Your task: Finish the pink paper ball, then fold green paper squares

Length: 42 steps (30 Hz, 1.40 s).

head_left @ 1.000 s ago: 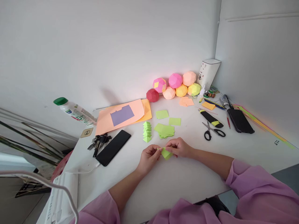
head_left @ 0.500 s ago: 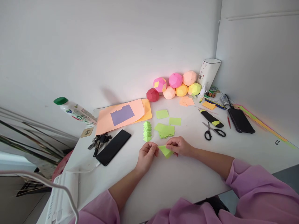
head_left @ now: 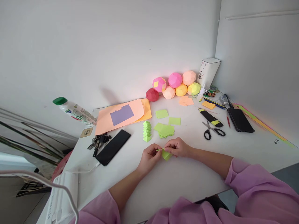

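Between my hands is a folded piece of light green paper (head_left: 166, 155), its lower part hanging below the fingers. My left hand (head_left: 150, 157) pinches its left corner, with the thumb and fingertips pressed together. On the other side my right hand (head_left: 178, 147) is closed on the right part of the paper, which its fingers partly cover. Just beyond the hands lie a loose pile of green paper pieces (head_left: 164, 130) and a row of folded green units (head_left: 147, 132) nested in a stack. Two smaller lots of green paper (head_left: 174, 121) lie farther back.
Several faceted paper balls (head_left: 175, 80) line the wall. Scissors (head_left: 212, 130), a utility knife (head_left: 211, 117) and a phone (head_left: 240, 120) lie at right. To the left are a black phone (head_left: 113, 147), keys (head_left: 100, 143), a bottle (head_left: 74, 110) and peach paper sheets (head_left: 102, 121).
My left hand has moved right, closer to my right hand, and the green paper's left corner is now mostly within its fingers. The paper has been turned or folded slightly.
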Tool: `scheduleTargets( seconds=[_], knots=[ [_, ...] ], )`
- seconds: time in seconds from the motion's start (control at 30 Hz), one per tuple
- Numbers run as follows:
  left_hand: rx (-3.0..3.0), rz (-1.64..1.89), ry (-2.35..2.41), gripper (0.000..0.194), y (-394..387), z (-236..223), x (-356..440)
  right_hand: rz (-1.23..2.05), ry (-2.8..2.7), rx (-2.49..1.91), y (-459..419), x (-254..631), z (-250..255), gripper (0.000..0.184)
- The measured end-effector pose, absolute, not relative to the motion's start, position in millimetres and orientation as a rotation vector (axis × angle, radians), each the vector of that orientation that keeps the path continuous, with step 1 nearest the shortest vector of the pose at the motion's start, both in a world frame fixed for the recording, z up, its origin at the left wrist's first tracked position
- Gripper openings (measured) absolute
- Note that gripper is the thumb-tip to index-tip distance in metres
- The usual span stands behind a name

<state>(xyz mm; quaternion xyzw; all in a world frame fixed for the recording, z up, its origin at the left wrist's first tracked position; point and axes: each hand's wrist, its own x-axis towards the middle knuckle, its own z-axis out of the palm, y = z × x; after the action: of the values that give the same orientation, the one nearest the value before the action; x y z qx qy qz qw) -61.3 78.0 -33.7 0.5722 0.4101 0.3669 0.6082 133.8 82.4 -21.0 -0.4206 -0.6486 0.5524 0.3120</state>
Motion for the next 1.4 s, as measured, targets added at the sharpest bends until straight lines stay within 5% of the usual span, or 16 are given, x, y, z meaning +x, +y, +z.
scheduleTargets(
  seconds=[0.63,1.1,1.4],
  knots=[
    [1.136,0.971,0.921,0.022,80.1,-29.4,-62.8,1.518,-1.627,-1.107,84.1,136.7,-22.1,0.025],
    [1.373,0.823,1.011,0.021,76.2,-30.9,-59.4,1.167,-1.770,-1.075,76.4,123.0,-20.1,0.004],
    [1.213,0.867,1.033,0.023,78.1,-28.9,-60.0,1.360,-1.634,-1.096,79.0,126.5,-17.8,0.009]
  ],
)
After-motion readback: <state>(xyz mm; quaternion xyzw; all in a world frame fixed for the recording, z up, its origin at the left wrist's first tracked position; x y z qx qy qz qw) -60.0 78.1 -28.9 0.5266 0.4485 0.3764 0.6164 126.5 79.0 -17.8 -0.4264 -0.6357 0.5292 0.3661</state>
